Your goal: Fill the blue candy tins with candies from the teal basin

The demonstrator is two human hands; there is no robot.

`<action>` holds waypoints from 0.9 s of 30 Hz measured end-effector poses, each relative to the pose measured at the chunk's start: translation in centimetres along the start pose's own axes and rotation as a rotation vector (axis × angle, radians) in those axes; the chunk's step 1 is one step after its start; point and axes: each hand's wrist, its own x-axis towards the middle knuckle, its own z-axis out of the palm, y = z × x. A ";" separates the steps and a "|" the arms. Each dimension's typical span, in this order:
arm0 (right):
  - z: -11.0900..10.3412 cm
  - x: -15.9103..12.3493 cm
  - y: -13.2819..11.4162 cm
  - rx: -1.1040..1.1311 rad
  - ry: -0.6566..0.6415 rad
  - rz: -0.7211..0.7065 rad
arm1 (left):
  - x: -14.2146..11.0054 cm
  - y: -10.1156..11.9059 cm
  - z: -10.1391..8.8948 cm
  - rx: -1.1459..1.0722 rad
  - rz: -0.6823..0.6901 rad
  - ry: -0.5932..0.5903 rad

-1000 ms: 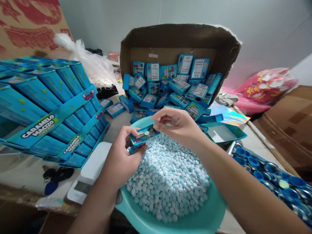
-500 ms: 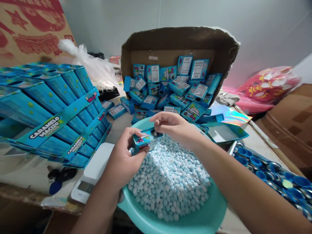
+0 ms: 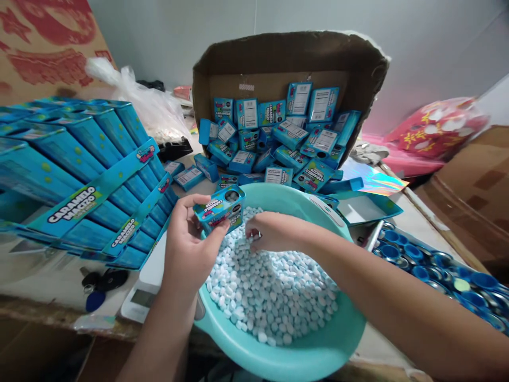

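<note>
My left hand (image 3: 186, 246) is closed round a small blue candy box (image 3: 220, 208) with a round hole in its top, held just above the left side of a teal bowl (image 3: 314, 355). The bowl is heaped with several pale blue and white candy tablets (image 3: 270, 289). My right hand (image 3: 267, 233) rests knuckles-up on the heap just right of the box, its fingers curled down and pinched among the tablets.
A tipped cardboard carton (image 3: 286, 58) behind the bowl spills several small blue boxes (image 3: 278, 138). Blue display cartons (image 3: 79, 170) are stacked at the left. A white scale (image 3: 145, 289) and keys (image 3: 99, 284) lie left of the bowl. Blue caps (image 3: 445, 276) fill the right.
My right hand has dropped from the box's top hole down onto the tablets. My left hand has lifted the box slightly and tilted it.
</note>
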 end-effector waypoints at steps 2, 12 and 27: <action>-0.9 -0.2 0.5 0.051 0.087 -0.012 | 0.0 -0.2 0.0 0.028 -0.018 -0.033; -3.7 -1.1 1.7 0.482 0.668 -0.057 | -0.1 0.1 -0.1 0.209 -0.103 -0.256; -2.7 -1.5 -0.2 0.604 0.622 -0.098 | -0.1 -0.5 -0.1 0.250 -0.135 -0.324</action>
